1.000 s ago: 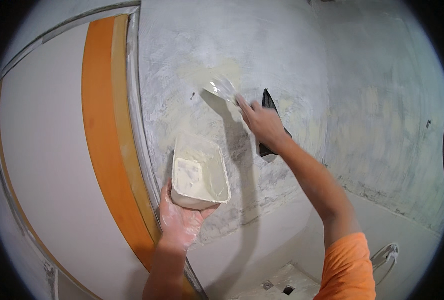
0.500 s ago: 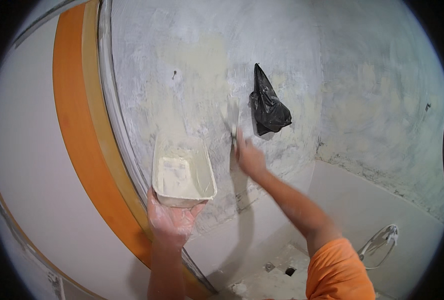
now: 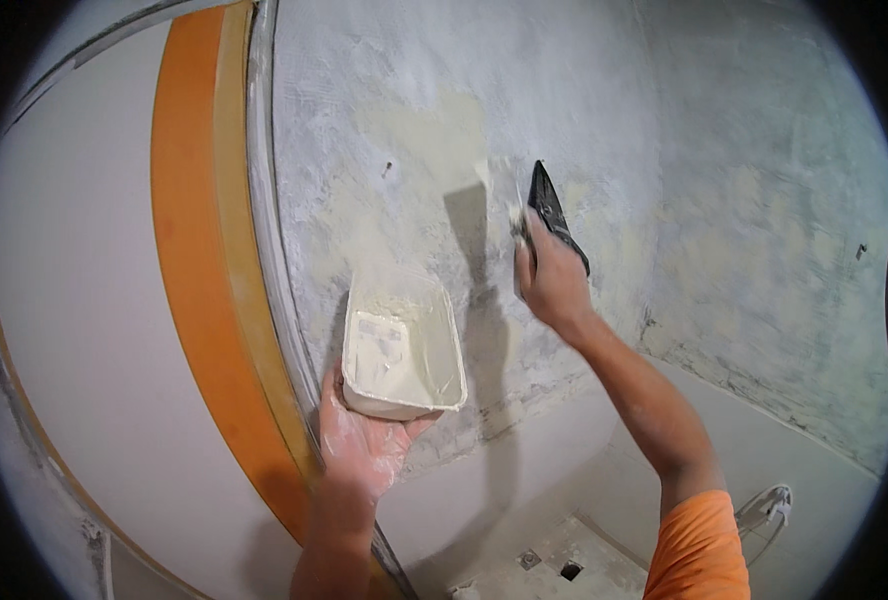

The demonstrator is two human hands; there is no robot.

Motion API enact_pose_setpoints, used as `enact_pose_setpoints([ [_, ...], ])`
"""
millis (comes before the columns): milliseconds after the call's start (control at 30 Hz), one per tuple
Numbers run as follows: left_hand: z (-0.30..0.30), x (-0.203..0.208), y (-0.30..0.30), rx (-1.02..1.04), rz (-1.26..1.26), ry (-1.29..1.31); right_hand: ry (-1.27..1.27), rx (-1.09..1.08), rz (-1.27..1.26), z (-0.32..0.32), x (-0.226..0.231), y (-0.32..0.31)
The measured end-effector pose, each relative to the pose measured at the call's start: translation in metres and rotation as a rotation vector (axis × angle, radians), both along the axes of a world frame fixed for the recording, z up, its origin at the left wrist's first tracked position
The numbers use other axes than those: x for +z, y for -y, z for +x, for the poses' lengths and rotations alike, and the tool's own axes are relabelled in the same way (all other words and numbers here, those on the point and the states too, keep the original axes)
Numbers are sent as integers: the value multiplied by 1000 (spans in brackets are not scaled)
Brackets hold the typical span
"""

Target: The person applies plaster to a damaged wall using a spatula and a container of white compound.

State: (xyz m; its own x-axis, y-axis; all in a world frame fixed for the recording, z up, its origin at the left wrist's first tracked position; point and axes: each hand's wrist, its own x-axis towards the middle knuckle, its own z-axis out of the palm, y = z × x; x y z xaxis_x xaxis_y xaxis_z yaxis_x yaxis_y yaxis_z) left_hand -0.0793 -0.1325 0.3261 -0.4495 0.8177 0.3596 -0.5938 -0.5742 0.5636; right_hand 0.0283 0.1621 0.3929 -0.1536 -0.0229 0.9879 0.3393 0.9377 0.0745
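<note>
My left hand (image 3: 362, 445) holds a white rectangular tub (image 3: 402, 345) from below; pale putty lies in its bottom. My right hand (image 3: 552, 280) is raised against the grey patchy wall (image 3: 744, 200) and grips a putty knife (image 3: 514, 225), its blade blurred and pressed to the wall. A cream patch of fresh putty (image 3: 434, 130) spreads on the wall just above and left of the blade. A black plastic bag (image 3: 556, 215) hangs on the wall right behind my right hand.
An orange band (image 3: 194, 260) and a pale frame edge (image 3: 264, 230) run down the left beside a white panel (image 3: 74, 320). A small nail (image 3: 388, 168) sticks out of the wall. Below lies a tiled floor with a drain (image 3: 570, 570) and a wire hoop (image 3: 770, 505).
My right hand and the putty knife swept down the wall and have come back up beside the black bag. The view shifted; the tub stays in my left hand.
</note>
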Motion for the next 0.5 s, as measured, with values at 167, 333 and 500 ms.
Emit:
enact_pose_setpoints([
  [167, -14, -4, 17, 66, 16, 15, 162, 25, 97, -30, 89, 43],
  [333, -24, -7, 30, 144, 73, -15, 170, -5, 144, -70, 138, 97],
  [500, -29, -20, 41, 889, -186, -737, 158, -76, 96, -128, 132, 120],
])
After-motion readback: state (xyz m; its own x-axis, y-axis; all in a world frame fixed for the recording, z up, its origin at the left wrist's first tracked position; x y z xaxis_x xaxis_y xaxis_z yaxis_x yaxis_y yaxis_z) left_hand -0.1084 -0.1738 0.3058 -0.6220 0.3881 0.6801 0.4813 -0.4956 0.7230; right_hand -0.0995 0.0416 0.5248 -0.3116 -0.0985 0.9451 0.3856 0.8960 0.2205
